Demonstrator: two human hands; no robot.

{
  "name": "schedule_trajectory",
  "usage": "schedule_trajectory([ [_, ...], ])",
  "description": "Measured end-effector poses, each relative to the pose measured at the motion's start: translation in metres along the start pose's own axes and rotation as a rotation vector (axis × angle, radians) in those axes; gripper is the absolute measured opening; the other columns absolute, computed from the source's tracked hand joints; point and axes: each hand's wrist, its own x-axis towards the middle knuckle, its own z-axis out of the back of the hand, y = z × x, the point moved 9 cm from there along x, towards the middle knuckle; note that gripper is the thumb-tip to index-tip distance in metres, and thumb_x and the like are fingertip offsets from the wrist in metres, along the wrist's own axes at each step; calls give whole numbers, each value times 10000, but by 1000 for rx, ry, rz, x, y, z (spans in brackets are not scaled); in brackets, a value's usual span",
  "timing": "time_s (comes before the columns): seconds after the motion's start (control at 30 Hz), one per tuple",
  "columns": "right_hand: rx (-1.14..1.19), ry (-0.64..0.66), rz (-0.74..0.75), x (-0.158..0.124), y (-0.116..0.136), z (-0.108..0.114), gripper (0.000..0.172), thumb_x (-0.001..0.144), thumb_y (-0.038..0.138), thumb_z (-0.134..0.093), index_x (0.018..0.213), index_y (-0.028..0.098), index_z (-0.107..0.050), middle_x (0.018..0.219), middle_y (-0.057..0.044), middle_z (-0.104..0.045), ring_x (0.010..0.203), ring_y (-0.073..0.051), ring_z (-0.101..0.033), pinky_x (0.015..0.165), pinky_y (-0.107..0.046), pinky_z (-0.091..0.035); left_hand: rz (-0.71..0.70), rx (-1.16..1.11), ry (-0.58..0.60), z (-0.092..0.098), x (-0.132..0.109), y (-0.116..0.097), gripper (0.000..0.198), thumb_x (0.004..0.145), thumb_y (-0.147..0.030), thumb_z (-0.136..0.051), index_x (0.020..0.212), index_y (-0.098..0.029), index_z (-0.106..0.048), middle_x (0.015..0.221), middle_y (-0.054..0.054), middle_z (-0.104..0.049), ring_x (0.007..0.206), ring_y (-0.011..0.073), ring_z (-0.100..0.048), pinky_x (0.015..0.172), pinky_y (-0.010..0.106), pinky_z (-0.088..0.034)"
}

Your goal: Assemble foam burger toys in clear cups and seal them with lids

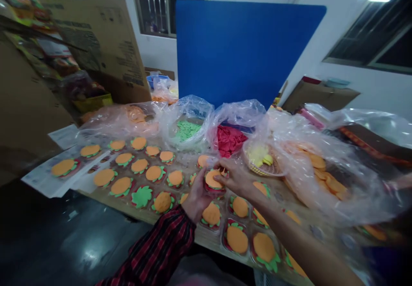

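Inside table edge (207, 236), 2 hands (196, 199) on burger-shaped stack (213, 180), trays (224, 235) packed close.

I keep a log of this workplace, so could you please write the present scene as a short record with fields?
Left hand: holds a burger-shaped item with orange top
Right hand: at the edge of the same item; exact grip unclear
Table: rows of similar items, mostly orange-topped; one green-topped item
Behind the rows: bagged green pieces and red pieces; basket with yellow pieces
Right side: bagged orange pieces
Background: upright blue board
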Motion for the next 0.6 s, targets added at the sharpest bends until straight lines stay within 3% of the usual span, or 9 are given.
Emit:
schedule_trajectory([
  [0.1,40,-143,5,-3,-2,32,154,770,224,-602,916,177,-614,864,-29,-591,758,-138,-529,679,-266,-406,-53,63,-7,-4,3,-9,278,865,-377,-424,867,-145,-578,680,43,-650,592,168,-617,616,359,-526],
  [0.27,197,-462,-139,-32,-30,109,132,758,300,-621,811,180,-641,781,-15,-631,740,-142,-569,694,-266,-426,-137,269,-33,-18,23,-13,169,775,-313,-572,822,-152,-559,709,12,-632,630,148,-605,645,348,-535],
  [0.47,161,-592,-283,-98,-60,160,187,711,338,-662,795,171,-653,767,-22,-643,706,-147,-580,660,-266,-445,-268,437,-89,-31,71,17,119,655,-218,-641,692,-151,-549,631,-19,-585,603,113,-565,622,263,-503],
  [0.6,47,-758,-364,-162,-62,209,180,676,324,-676,762,168,-655,728,-17,-639,663,-138,-567,632,-257,-437,-384,606,-124,-36,85,29,112,613,-217,-609,590,-161,-515,554,-37,-539,563,104,-528,574,233,-469],
])
